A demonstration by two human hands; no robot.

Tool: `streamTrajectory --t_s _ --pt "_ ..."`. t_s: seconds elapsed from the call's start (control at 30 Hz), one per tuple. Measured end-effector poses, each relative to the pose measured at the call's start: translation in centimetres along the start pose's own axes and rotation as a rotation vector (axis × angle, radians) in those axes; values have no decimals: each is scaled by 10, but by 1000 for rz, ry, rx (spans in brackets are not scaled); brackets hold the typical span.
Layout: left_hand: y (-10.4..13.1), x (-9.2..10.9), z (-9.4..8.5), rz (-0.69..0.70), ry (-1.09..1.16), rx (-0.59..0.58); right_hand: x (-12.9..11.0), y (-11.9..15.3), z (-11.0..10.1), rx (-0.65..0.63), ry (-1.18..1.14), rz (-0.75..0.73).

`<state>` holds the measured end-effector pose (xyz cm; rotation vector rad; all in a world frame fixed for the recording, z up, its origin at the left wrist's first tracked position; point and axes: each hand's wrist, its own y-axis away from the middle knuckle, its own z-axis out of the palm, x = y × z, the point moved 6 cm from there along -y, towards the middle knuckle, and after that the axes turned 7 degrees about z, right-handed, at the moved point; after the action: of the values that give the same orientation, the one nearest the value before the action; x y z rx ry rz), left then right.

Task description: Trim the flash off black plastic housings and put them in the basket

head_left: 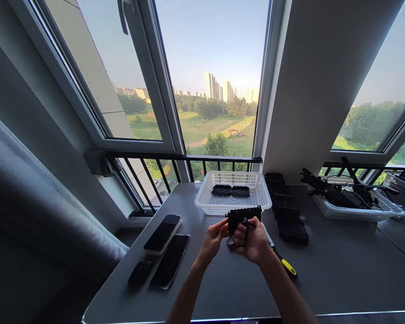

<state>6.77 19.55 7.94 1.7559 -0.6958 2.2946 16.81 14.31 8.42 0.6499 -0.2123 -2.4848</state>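
Observation:
Both my hands are raised over the table in front of the white basket. Between them is a black plastic part (235,218) with a toothed upper edge. My left hand (213,243) pinches its left side. My right hand (253,240) is curled around its right side, fingers bent against the near face. A small item by my right fingers is too small to make out. Behind the part, the white plastic basket (202,204) holds two similar black pieces (231,191). A tool with a yellow and black handle (288,267) lies beside my right wrist.
Stacked black parts (292,229) stand right of the basket. Farther right, another white basket (354,215) overflows with black pieces and cables. Two phones (162,233) and a black mouse-like object (141,272) lie at left. A railing (219,158) and windows border the table's back.

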Motion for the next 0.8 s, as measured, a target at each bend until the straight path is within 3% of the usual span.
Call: streamTrajectory --t_s 0.47,0.8 --pt "-5 -8 -12 25 21 61 -32 27 -20 43 -28 -127" --pt "-4 -4 2 -10 26 20 -12 13 -6 29 -4 -59"
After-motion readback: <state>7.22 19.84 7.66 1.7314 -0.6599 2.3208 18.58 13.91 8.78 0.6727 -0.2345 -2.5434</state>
